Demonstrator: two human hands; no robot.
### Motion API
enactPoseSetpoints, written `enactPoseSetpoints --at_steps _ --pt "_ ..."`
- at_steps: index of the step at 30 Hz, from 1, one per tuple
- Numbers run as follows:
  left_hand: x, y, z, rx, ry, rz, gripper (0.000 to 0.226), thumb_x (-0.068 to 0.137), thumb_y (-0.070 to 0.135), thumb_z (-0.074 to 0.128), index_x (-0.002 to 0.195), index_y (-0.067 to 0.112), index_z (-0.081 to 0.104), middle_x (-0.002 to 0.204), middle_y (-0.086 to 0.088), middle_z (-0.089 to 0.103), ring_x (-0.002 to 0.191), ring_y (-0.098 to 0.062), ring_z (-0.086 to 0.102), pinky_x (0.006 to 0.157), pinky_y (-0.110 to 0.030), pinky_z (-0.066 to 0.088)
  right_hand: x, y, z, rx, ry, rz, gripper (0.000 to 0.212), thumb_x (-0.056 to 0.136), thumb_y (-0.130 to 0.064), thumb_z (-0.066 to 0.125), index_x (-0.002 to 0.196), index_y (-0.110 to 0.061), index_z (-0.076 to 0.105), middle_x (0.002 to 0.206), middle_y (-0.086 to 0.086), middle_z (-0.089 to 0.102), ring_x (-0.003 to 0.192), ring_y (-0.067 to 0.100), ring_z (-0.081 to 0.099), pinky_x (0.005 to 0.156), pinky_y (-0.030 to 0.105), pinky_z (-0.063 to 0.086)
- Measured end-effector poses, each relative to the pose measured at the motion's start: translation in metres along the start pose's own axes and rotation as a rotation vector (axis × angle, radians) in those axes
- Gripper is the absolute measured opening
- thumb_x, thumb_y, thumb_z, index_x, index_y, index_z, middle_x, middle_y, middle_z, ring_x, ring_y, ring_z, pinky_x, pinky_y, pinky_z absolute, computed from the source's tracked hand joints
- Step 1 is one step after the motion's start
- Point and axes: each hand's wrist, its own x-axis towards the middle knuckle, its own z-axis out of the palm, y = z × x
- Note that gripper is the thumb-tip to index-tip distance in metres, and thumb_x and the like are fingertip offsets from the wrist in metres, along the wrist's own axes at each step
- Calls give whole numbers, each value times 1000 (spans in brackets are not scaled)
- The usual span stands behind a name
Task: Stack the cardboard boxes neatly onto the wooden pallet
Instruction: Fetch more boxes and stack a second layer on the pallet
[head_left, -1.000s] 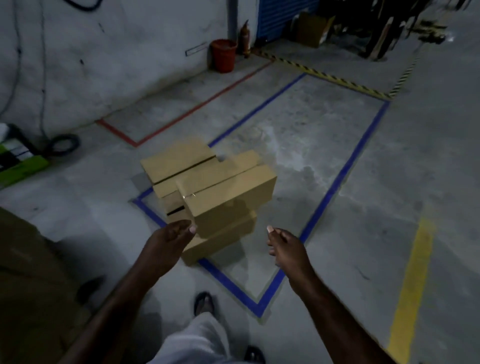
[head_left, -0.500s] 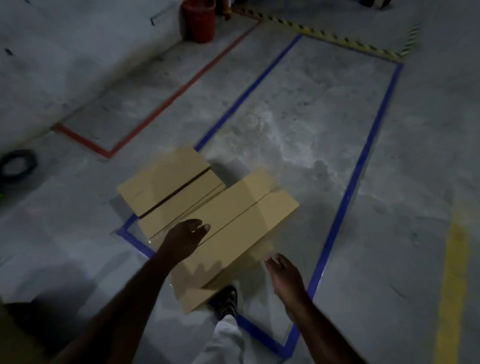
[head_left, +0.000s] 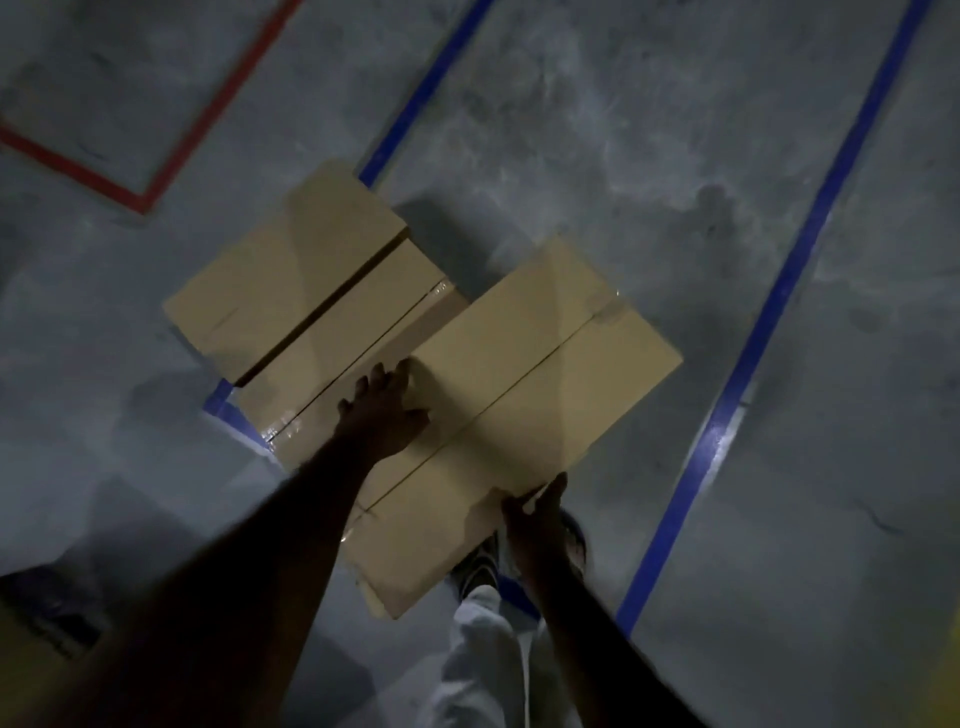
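A large tan cardboard box (head_left: 545, 384) lies on top of the pile, slanting from lower left to upper right. My left hand (head_left: 382, 415) rests against its left edge, fingers straight and thumb on the top face. My right hand (head_left: 535, 519) holds the box's near right edge, with its fingers tucked under the rim. A second box (head_left: 291, 291) sits to the upper left, and another box (head_left: 358, 343) shows beneath, between the two. All the boxes stand on the concrete floor.
Blue floor tape (head_left: 753, 364) runs up the right side, and another blue line (head_left: 415, 98) runs behind the boxes. A red tape corner (head_left: 140, 200) is at upper left. My shoe (head_left: 483, 566) and white trouser leg (head_left: 488, 654) are just below the box.
I have stepped up to the pile and bent over it. Both hands, free in the air a second ago, now touch the top box on its left and right edges.
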Motion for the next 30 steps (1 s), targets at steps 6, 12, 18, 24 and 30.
enactPoseSetpoints --at_steps 6,12,18,24,30 --pt "7 -7 8 46 25 87 96 79 62 66 153 43 7 137 -10 40 123 -36 40 99 -51 45 -7 -27 -13 -39 85 -113 95 96 -41 60 156 -10 -6 143 22 44 125 35 49 102 42 40" --pt "-73 4 -36 -322 74 85 95 58 79 61 143 58 25 119 -3 39 114 -27 50 103 -40 44 -35 -82 -89 18 -15 -302 59 96 -36 62 149 -35 37 132 -7 54 120 18 54 93 27 47" --pt "-194 14 -113 -1056 93 56 75 72 20 85 132 40 44 129 17 48 117 -1 56 89 -28 55 -122 -200 -134 -434 -198 -609 77 89 -50 65 155 -37 27 157 -17 31 140 5 35 103 19 30" --pt "-308 -11 -165 -1204 258 -48 46 76 31 82 108 44 52 98 26 66 100 -4 66 74 -20 54 -229 -270 -116 -619 -393 -785 94 81 -59 71 157 -29 24 159 -7 30 143 12 34 115 24 29" --pt "-399 -7 -142 -1373 556 -268 90 72 51 81 147 25 39 138 -1 55 107 -11 65 93 -33 54 -294 -272 -102 -711 -513 -966 92 80 -53 75 156 -31 27 157 -5 35 140 14 39 107 22 33"
